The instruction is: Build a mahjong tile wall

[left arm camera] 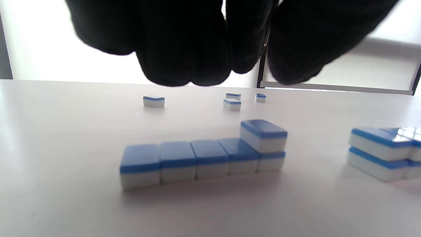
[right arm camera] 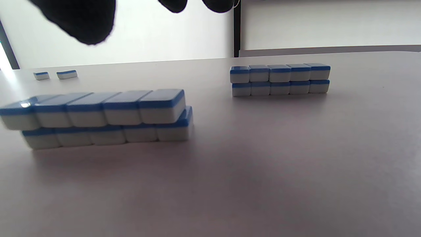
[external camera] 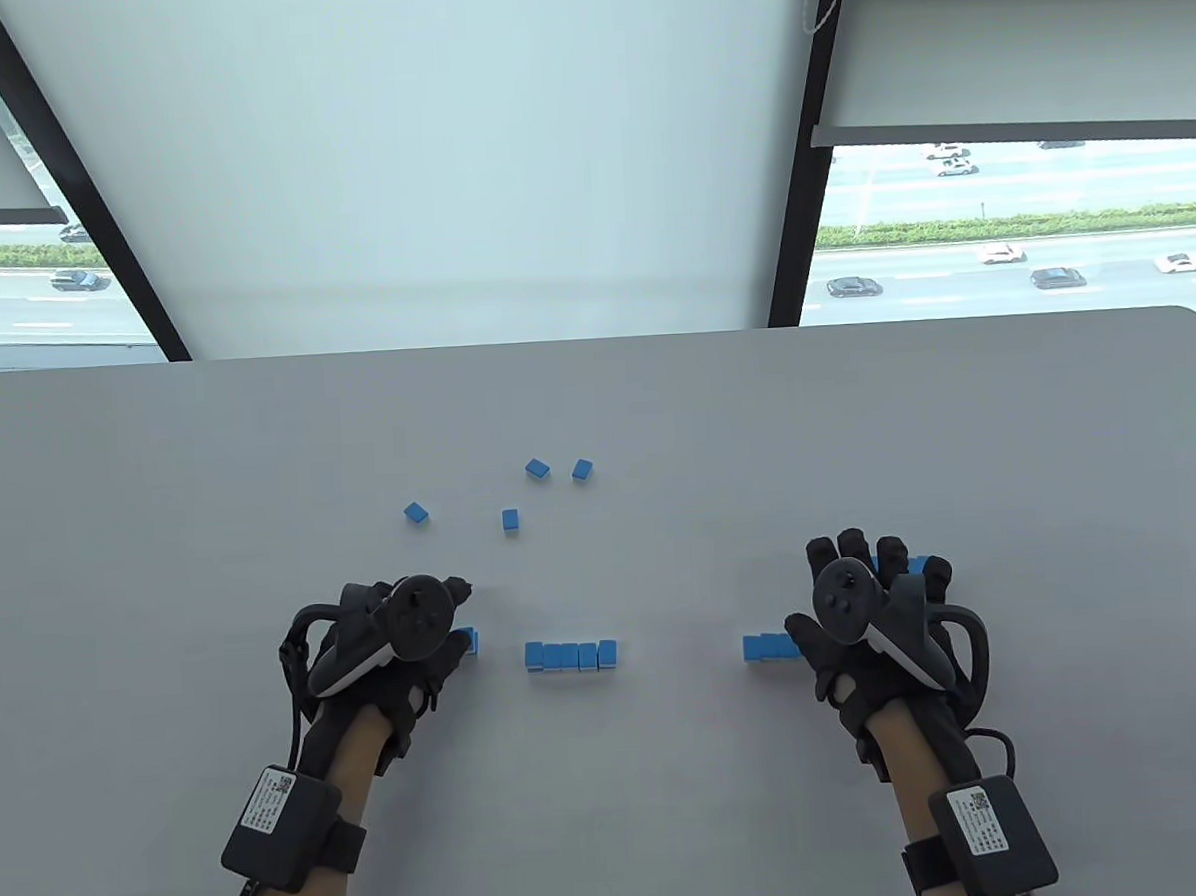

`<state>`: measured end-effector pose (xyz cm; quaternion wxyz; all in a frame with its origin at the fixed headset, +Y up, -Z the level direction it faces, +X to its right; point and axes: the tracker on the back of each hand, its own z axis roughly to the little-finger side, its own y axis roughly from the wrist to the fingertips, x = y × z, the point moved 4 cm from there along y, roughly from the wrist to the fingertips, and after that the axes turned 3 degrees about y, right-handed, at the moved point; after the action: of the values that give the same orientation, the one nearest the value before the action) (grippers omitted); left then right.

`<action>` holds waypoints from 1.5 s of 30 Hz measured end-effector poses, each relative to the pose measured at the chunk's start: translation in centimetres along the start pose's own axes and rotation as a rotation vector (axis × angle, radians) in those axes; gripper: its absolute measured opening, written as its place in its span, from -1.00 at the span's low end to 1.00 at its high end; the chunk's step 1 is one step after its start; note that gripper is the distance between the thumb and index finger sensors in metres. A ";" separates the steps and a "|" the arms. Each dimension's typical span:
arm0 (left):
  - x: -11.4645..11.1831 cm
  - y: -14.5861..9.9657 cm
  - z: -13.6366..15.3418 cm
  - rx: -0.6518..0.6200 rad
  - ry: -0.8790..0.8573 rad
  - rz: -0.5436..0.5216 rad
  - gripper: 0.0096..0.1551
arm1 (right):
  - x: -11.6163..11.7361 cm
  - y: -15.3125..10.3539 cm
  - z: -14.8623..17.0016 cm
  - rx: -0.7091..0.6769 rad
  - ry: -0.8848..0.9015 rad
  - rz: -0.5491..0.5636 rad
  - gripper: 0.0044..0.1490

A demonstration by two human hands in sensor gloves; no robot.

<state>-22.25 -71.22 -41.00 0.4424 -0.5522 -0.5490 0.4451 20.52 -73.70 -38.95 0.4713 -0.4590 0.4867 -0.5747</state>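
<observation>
Midway through the wall build, the left hand (external camera: 398, 639) hovers with loosely curled, empty fingers over a half-stacked row (left arm camera: 202, 159), its second layer only one tile. The right hand (external camera: 867, 604) spreads relaxed above a finished double row (right arm camera: 98, 117). Four loose tiles (external camera: 510, 493) wait farther up the surface (external camera: 160, 491); next, probably fetching one.
</observation>
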 end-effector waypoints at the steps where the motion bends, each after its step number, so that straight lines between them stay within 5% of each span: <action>1: 0.7 0.4 0.3 0.007 0.009 -0.014 -0.29 | 0.0 0.0 0.0 -0.001 -0.001 -0.001 0.04; 9: 2.2 6.5 3.0 0.126 0.065 0.036 -0.29 | 0.0 0.0 -0.1 -0.004 -0.007 0.001 0.04; 16: -1.3 12.0 7.4 0.375 -0.017 0.231 -0.23 | 0.0 0.1 0.1 0.005 -0.003 -0.002 0.04; 26: -4.6 14.5 8.0 0.514 0.060 0.380 -0.17 | 0.0 0.2 0.4 0.019 -0.004 -0.013 0.04; 36: -3.3 12.7 6.6 0.395 0.120 0.307 -0.32 | 0.0 0.2 0.5 0.018 0.002 -0.021 0.04; 45: 1.7 5.0 5.2 0.224 0.018 0.064 -0.33 | 0.0 0.1 0.2 0.005 0.008 -0.019 0.04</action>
<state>-26.28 -69.50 -46.98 0.4916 -0.5207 -0.4739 0.5125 20.73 -73.75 -39.02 0.4652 -0.4601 0.4828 -0.5820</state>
